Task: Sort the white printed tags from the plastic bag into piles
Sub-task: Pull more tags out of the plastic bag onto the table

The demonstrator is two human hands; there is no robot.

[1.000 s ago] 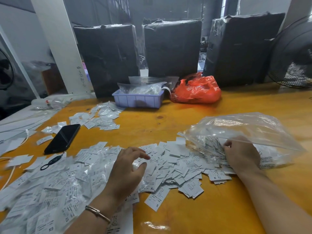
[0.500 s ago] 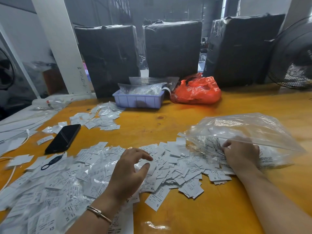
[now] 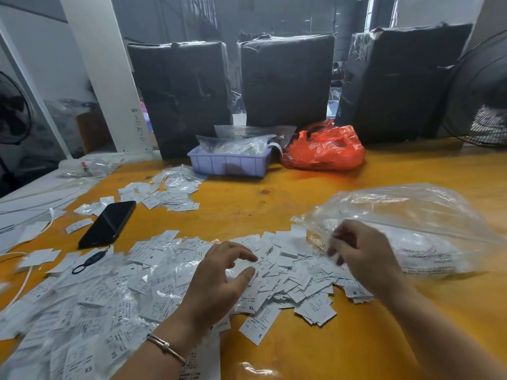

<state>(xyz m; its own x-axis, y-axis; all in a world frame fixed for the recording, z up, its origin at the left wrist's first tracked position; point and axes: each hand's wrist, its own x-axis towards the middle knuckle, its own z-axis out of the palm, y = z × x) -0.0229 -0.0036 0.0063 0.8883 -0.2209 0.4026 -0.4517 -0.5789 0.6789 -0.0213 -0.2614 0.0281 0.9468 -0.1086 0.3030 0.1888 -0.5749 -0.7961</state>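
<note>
Several white printed tags [image 3: 301, 278] lie in a loose heap on the orange table [image 3: 356, 338], spilling from the mouth of a clear plastic bag [image 3: 411, 215] at the right. More tags, some in clear film, spread out to the left [image 3: 96, 311]. My left hand [image 3: 219, 281] rests on the heap with fingers loosely bent and thumb apart, holding nothing I can see. My right hand [image 3: 362, 253] is blurred at the bag's mouth, with its fingers hanging down over the tags. A smaller pile of tags [image 3: 170, 193] lies further back.
A black phone [image 3: 108, 223] and a dark key ring [image 3: 90, 260] lie left of the heap. At the back stand a blue tray [image 3: 227, 163] of bagged tags, an orange plastic bag [image 3: 326, 149] and black wrapped parcels [image 3: 285, 80]. A fan [image 3: 482, 94] stands far right.
My right hand has come leftward out of the bag's mouth and lifted a little. My left hand has shifted slightly right over the heap, and the left-hand tags were stirred.
</note>
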